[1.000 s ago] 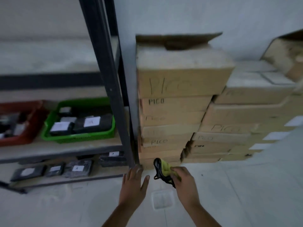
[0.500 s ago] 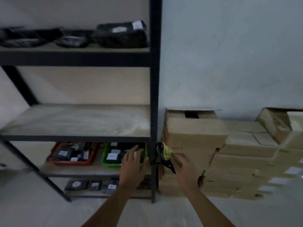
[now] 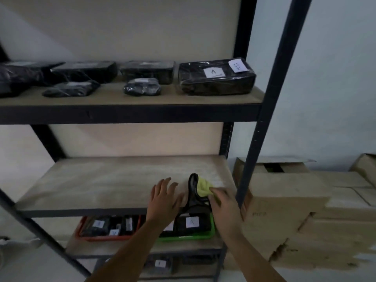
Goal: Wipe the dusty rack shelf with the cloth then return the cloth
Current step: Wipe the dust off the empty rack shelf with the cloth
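Observation:
A pale wooden rack shelf (image 3: 101, 184) with a dusty, bare top runs across the middle of the view. My right hand (image 3: 224, 206) grips a yellow-green and black cloth (image 3: 200, 187) over the shelf's front right corner, close to the dark upright post (image 3: 254, 143). Part of the cloth hangs down past the shelf's front edge. My left hand (image 3: 164, 200) hovers just left of the cloth with its fingers spread and nothing in it.
Black wrapped parcels (image 3: 215, 78) with white labels lie on the shelf above. Below are a red tray (image 3: 81, 235) and a green tray (image 3: 203, 236) of labelled packs. Stacked cardboard boxes (image 3: 289, 200) stand right of the rack against the wall.
The view has swung up from the floor and boxes to the rack. Both hands have risen from low down to the bare middle shelf, the right one still holding the cloth.

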